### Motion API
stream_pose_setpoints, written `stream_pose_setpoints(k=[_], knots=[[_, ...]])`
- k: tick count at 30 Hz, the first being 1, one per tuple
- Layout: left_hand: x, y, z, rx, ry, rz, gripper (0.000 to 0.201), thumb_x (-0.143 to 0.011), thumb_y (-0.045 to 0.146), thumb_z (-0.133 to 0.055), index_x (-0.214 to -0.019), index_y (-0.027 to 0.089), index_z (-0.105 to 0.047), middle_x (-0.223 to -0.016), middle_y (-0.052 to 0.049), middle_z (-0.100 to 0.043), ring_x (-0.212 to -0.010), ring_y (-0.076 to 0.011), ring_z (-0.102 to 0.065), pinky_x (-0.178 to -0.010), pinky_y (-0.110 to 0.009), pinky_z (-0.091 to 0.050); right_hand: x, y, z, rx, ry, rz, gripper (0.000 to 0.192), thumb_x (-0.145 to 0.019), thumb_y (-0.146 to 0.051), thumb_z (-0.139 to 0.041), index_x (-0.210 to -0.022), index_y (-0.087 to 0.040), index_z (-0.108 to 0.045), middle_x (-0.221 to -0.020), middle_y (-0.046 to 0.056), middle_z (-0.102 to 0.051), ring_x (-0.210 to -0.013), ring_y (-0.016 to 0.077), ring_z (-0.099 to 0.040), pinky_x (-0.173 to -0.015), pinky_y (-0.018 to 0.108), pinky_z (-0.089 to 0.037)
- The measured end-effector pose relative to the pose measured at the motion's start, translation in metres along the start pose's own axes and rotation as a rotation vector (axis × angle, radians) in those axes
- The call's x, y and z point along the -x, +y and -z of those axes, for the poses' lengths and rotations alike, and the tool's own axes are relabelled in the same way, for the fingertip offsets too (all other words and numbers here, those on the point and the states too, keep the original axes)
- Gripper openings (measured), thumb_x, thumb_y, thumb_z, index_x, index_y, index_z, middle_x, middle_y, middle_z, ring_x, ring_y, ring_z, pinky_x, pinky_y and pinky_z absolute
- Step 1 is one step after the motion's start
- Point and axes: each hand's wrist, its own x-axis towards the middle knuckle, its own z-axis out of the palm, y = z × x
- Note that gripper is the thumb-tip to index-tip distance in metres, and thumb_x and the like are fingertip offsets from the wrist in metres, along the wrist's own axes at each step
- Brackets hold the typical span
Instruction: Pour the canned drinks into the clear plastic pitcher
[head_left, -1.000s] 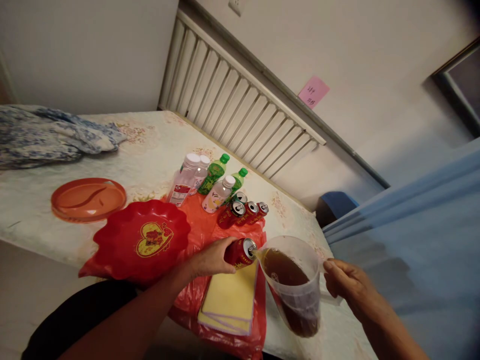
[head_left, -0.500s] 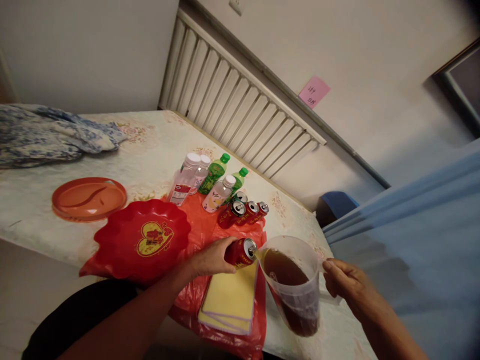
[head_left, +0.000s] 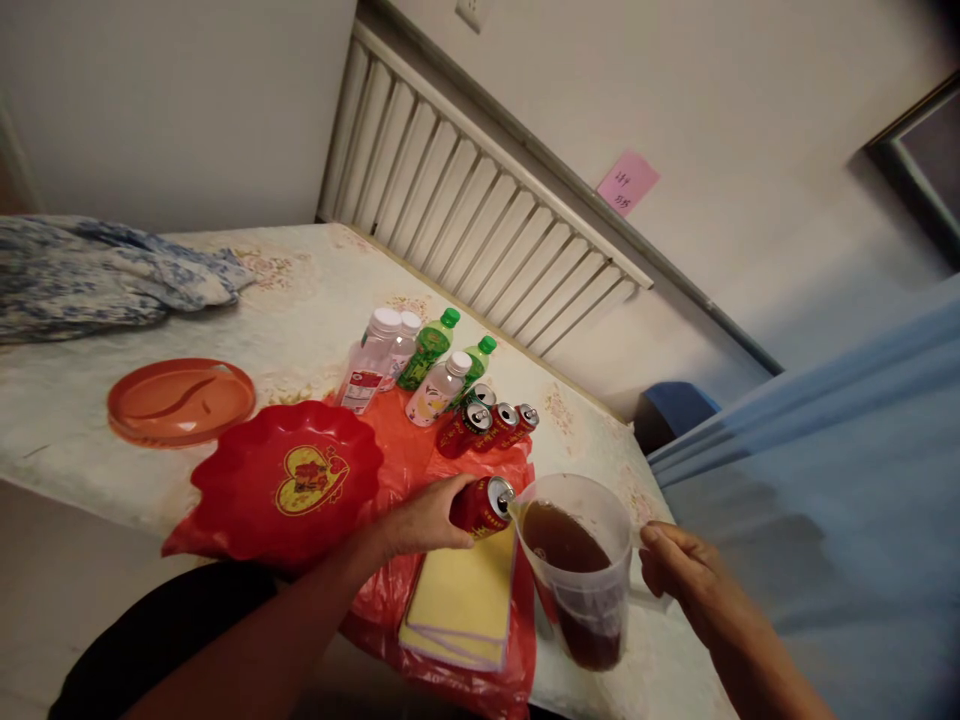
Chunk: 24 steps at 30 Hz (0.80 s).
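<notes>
From the head camera, the left hand (head_left: 424, 520) is wrapped around a red drink can (head_left: 480, 506), tipped onto its side so that its opened top touches the rim of a clear plastic pitcher (head_left: 581, 565) at about the pitcher's nine o'clock. The right hand (head_left: 675, 575) is closed on the pitcher's handle at its three o'clock and holds the pitcher tilted a little toward the can. Brown drink already stands well up inside the pitcher, roughly to the upper half, so the pouring looks to be well along; whether this can is nearly drained cannot be told from outside. Three more red cans (head_left: 487, 425) stand upright in a tight row at twelve o'clock from the pouring can; whether they are open cannot be told, so a good share of the cans may remain. Behind them, at about eleven o'clock, stand two green bottles (head_left: 431, 348) and three pale bottles with white caps (head_left: 371, 358), all capped and apparently untouched. The cans and bottles rest on a red plastic bag (head_left: 405, 450) spread on the flowered tabletop (head_left: 300, 300), and under the can lies a stack of yellow sheets (head_left: 459, 600). At nine o'clock from the left hand sits a scalloped red dish with a gold heart (head_left: 289, 478), and further out at ten o'clock an orange round tray (head_left: 180, 400). A blue patterned cloth (head_left: 97, 275) lies crumpled at the far left edge.
</notes>
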Motion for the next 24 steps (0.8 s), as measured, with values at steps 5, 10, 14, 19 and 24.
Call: stream_pose_setpoints(k=[5,10,14,19,24], knots=[[0.004,0.002,0.001,0.051,0.006,0.001,0.073,-0.057,0.018,-0.075,-0.126,0.021,-0.053,-0.120,-0.005,-0.065,-0.108,-0.0270,-0.061,-0.091,-0.033,-0.050,-0.003,0.018,-0.011,-0.234,0.056,-0.008,0.058,-0.078,-0.069,-0.054,-0.048,-0.022,-0.041,-0.045,-0.004,-0.037,-0.046,0.0113,-0.031,-0.048,0.027,-0.027],[0.011,0.003,0.003,0.073,0.028,0.006,0.073,-0.057,0.018,-0.076,-0.126,0.022,-0.054,-0.124,-0.005,-0.064,-0.111,-0.0278,-0.059,-0.095,-0.035,-0.048,-0.007,0.017,-0.013,-0.429,0.129,0.036,0.050,-0.082,-0.055,-0.057,-0.050,-0.023,-0.037,-0.047,-0.006,-0.030,-0.047,0.0113,-0.029,-0.049,0.027,-0.028],[0.020,0.005,0.004,0.151,0.005,0.019,0.078,-0.055,0.014,-0.075,-0.129,0.024,-0.051,-0.123,-0.003,-0.064,-0.109,-0.0252,-0.060,-0.094,-0.034,-0.049,-0.016,0.007,-0.017,-0.501,0.189,0.106,0.047,-0.084,-0.048,-0.054,-0.051,-0.023,-0.033,-0.049,-0.007,-0.025,-0.047,0.0117,-0.026,-0.049,0.028,-0.029],[0.036,0.015,0.009,0.137,-0.096,0.019,0.076,-0.055,0.017,-0.078,-0.127,0.025,-0.054,-0.120,-0.002,-0.065,-0.109,-0.0261,-0.061,-0.094,-0.036,-0.049,-0.034,-0.008,-0.035,-0.570,0.259,0.175,0.043,-0.085,-0.042,-0.050,-0.051,-0.023,-0.032,-0.049,-0.006,-0.024,-0.046,0.0118,-0.026,-0.048,0.028,-0.031],[0.050,0.018,0.009,0.174,-0.206,0.078,0.082,-0.052,0.015,-0.081,-0.128,0.026,-0.054,-0.122,-0.003,-0.065,-0.110,-0.0279,-0.060,-0.095,-0.038,-0.048,-0.055,-0.026,-0.064,-0.711,0.239,0.245,0.041,-0.082,-0.042,-0.053,-0.053,-0.024,-0.030,-0.049,-0.008,-0.020,-0.044,0.0100,-0.020,-0.042,0.026,-0.027]])
